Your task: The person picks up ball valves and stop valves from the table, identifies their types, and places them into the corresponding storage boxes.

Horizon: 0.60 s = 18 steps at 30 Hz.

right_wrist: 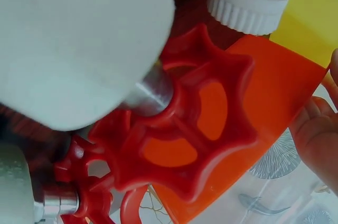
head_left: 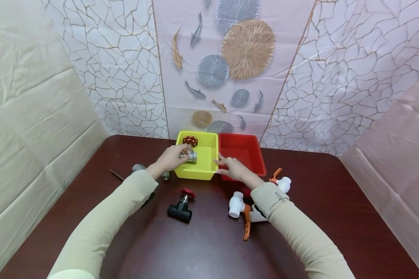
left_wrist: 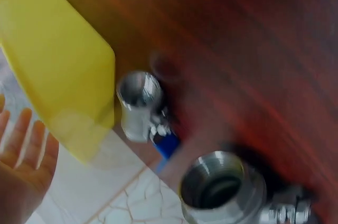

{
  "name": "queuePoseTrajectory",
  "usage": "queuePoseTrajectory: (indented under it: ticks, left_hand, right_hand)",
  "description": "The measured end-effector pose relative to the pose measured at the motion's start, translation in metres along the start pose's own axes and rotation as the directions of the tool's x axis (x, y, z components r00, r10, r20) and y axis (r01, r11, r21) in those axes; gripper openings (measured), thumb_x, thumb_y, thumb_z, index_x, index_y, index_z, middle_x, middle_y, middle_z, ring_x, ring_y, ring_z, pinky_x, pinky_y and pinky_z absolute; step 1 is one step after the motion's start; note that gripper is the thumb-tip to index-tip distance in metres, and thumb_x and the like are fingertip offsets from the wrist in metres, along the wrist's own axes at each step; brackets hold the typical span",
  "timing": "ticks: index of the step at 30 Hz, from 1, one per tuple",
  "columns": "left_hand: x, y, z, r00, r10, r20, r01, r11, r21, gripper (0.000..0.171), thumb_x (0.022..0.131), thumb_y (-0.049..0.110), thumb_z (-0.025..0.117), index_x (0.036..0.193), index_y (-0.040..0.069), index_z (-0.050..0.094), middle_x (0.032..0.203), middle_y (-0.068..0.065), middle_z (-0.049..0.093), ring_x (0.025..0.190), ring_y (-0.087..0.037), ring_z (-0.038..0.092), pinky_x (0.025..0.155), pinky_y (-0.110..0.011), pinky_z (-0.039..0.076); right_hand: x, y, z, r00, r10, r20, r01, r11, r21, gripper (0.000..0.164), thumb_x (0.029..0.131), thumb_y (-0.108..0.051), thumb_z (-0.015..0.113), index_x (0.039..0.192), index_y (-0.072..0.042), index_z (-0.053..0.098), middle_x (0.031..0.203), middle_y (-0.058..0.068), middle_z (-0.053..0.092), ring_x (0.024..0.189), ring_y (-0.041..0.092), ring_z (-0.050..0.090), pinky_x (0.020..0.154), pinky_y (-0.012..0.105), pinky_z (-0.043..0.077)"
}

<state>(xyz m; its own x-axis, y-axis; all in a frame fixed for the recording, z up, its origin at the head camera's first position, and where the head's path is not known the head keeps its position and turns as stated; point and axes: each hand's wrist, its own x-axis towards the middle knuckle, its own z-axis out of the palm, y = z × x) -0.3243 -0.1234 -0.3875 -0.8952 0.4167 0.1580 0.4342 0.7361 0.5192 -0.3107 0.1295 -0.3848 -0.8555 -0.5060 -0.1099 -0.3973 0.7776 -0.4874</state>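
A metal valve (head_left: 194, 157) with a red handwheel (head_left: 190, 141) lies in the left part of the yellow bin (head_left: 195, 175). Over that bin, my left hand (head_left: 174, 155) has its fingertips right at the valve and overlaps it. The left wrist view shows its fingers (left_wrist: 21, 134) extended and spread beside the bin's wall. My right hand (head_left: 235, 169) is at the border between the yellow bin and the red bin (head_left: 242, 153). Its fingers are loosely extended, with the fingertips at the yellow rim. The red bin's visible floor is bare.
A black tee-shaped valve (head_left: 180, 212) with a red handle lies in front of the yellow bin. White ball valves (head_left: 236, 204) with orange handles lie near the right forearm. Steel valves (left_wrist: 140, 108) stand left of the yellow bin. Red handwheels (right_wrist: 182, 123) fill the right wrist view.
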Motion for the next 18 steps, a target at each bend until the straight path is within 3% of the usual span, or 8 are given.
queuePoseTrajectory:
  ticks: [5,12,15,18]
  left_hand:
    - [-0.007,0.013,0.004,0.998,-0.045,-0.037,0.042,0.995,-0.095,0.03,0.093,0.019,0.058,0.121,0.008,0.059,0.106,-0.01,0.067,0.099,-0.025,0.062,0.081,-0.042,0.051]
    - [-0.018,0.018,0.005,0.988,-0.073,-0.137,0.058,0.992,-0.114,0.024,0.092,0.018,0.06,0.113,0.007,0.064,0.106,-0.01,0.067,0.096,-0.027,0.063,0.082,-0.042,0.052]
    - [-0.02,0.016,0.001,0.968,-0.128,-0.216,0.103,0.987,-0.126,0.025,0.091,0.015,0.061,0.113,0.005,0.064,0.109,-0.013,0.064,0.097,-0.029,0.06,0.082,-0.043,0.05]
    - [-0.021,0.009,-0.002,0.937,-0.198,-0.289,0.158,0.975,-0.155,0.027,0.09,0.013,0.06,0.114,0.002,0.063,0.106,-0.017,0.061,0.094,-0.03,0.057,0.081,-0.041,0.047]
  right_hand:
    - [0.001,-0.001,-0.002,1.0,0.013,0.013,-0.013,1.0,0.0,0.056,0.09,-0.023,0.062,0.14,-0.008,0.041,0.153,0.015,0.025,0.134,0.036,0.039,0.098,0.038,0.047]
    - [0.002,0.001,0.001,1.0,0.004,0.006,-0.004,1.0,-0.003,0.057,0.09,-0.023,0.062,0.141,-0.009,0.04,0.152,0.015,0.026,0.125,0.034,0.05,0.099,0.039,0.046]
    - [0.002,0.002,0.0,1.0,0.002,-0.002,-0.002,1.0,-0.001,0.057,0.09,-0.023,0.062,0.141,-0.011,0.04,0.153,0.014,0.026,0.128,0.034,0.048,0.1,0.039,0.046]
    - [0.002,0.005,0.001,1.0,-0.003,-0.008,0.003,1.0,-0.001,0.056,0.09,-0.023,0.062,0.141,-0.011,0.041,0.152,0.015,0.026,0.134,0.034,0.04,0.102,0.04,0.044]
